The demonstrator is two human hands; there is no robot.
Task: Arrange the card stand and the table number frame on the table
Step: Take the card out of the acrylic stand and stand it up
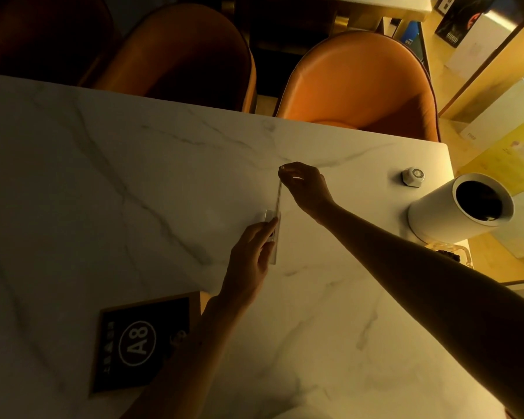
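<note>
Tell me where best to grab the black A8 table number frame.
Judging by its pose, the table number frame lies flat on the table, left forearm across its right part. Probably pinch the exposed left or far wooden edge from above, sliding fingertips under to lift.

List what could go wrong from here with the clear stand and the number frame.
The clear card stand is held edge-on by both hands, right hand pinching its top and left hand at its base; it may tip or slip. The left forearm crosses the A8 table number frame and could drag it.
</note>
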